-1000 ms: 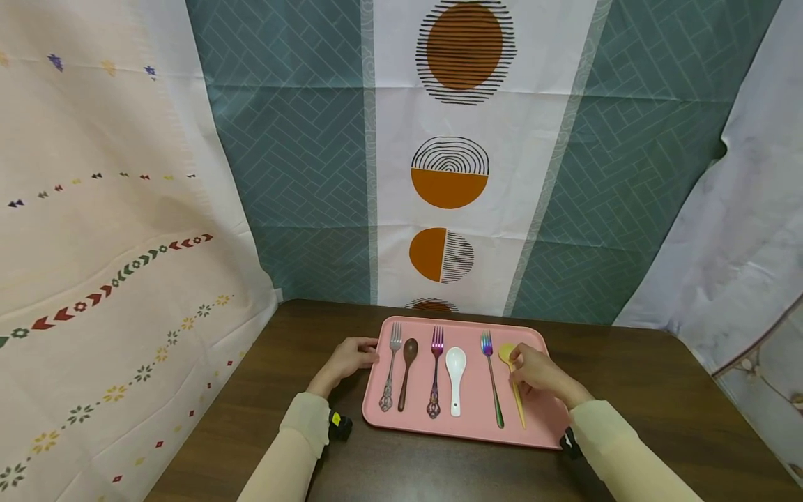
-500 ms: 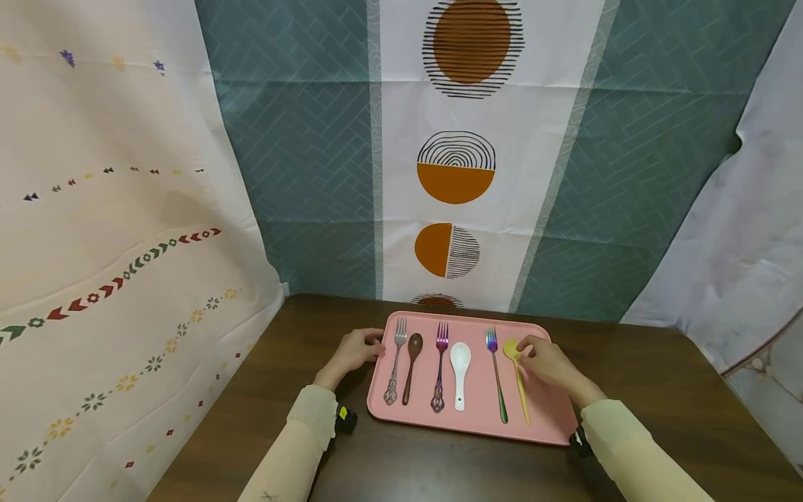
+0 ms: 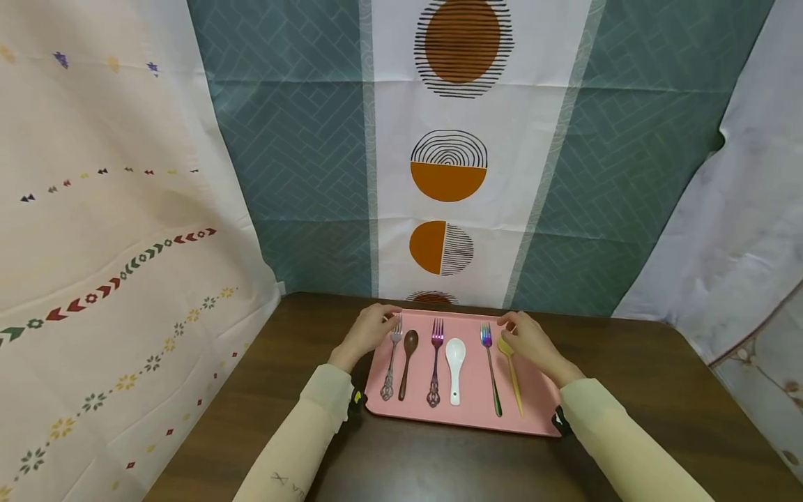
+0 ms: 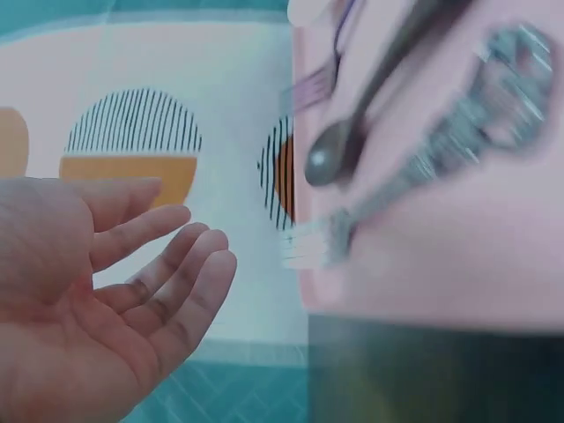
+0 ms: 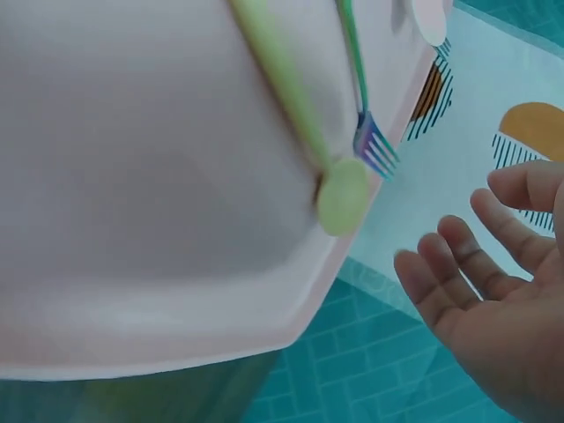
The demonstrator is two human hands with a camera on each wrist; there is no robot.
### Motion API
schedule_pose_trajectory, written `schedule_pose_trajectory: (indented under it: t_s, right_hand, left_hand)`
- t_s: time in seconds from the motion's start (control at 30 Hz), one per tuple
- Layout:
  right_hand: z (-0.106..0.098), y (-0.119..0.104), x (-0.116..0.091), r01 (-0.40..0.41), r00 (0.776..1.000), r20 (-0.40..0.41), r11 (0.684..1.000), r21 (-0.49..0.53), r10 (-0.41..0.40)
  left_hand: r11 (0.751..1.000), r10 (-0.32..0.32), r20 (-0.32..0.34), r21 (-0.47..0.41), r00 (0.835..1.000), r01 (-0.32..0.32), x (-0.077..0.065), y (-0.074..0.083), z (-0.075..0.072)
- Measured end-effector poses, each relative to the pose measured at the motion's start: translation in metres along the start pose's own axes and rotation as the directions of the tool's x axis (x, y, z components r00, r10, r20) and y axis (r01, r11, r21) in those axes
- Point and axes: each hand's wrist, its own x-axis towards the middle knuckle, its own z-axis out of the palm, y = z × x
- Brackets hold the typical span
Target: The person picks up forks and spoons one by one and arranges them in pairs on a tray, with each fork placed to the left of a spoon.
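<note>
A pink tray (image 3: 470, 413) lies on the table holding a row of cutlery. From left to right these are an ornate silver fork (image 3: 388, 380), a dark brown spoon (image 3: 410, 343), a purple fork (image 3: 435, 366), a white spoon (image 3: 455, 354), a rainbow-coloured fork (image 3: 493, 376) and a yellow spoon (image 3: 515, 387). My left hand (image 3: 369, 330) is at the tray's far left corner, its fingers overlapping the silver fork's tines. Above the yellow spoon's bowl is my right hand (image 3: 532, 343). Both wrist views show empty hands, the left (image 4: 132, 300) and right (image 5: 502, 300) with fingers loosely bent.
The dark wooden table (image 3: 439, 460) extends around the tray on every side. Behind it hangs a teal and white patterned cloth (image 3: 301, 174). A cream embroidered cloth (image 3: 125, 223) hangs at the left, and a white one (image 3: 746, 244) at the right.
My right hand has left the yellow spoon's handle and moved toward the tray's far edge. My left hand has moved from the tray's left side up to its far left corner. The cutlery stays in place.
</note>
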Motion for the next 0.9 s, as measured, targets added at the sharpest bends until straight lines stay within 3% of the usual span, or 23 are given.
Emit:
schedule_pose_trajectory:
  t_s: [0.23,0.43,0.6,0.77,0.9]
  right_hand:
    - [0.006,-0.017,0.021,-0.01,1.0,-0.022,0.997,-0.077,0.008]
    - [0.013,-0.027,0.039,0.076,0.993,-0.079,0.98,-0.183,-0.091]
    - [0.019,-0.029,0.049,0.079,0.99,-0.091,0.96,-0.27,-0.107]
    - [0.023,-0.028,0.055,0.006,0.997,-0.068,0.952,-0.307,-0.028]
    - [0.024,-0.026,0.057,-0.042,0.998,-0.052,0.947,-0.319,0.027]
  left_hand:
    - [0.997,0.041,-0.042,0.067,0.998,-0.038,0.023,0.033,0.013]
    - [0.971,0.098,-0.124,0.228,0.987,-0.067,0.044,0.06,0.032]
    - [0.92,0.11,-0.117,0.388,0.987,-0.057,0.057,0.065,0.046]
    - [0.888,0.057,-0.077,0.46,0.995,-0.016,0.066,0.065,0.055]
    - [0.857,0.051,-0.068,0.516,0.996,-0.009,0.073,0.065,0.063]
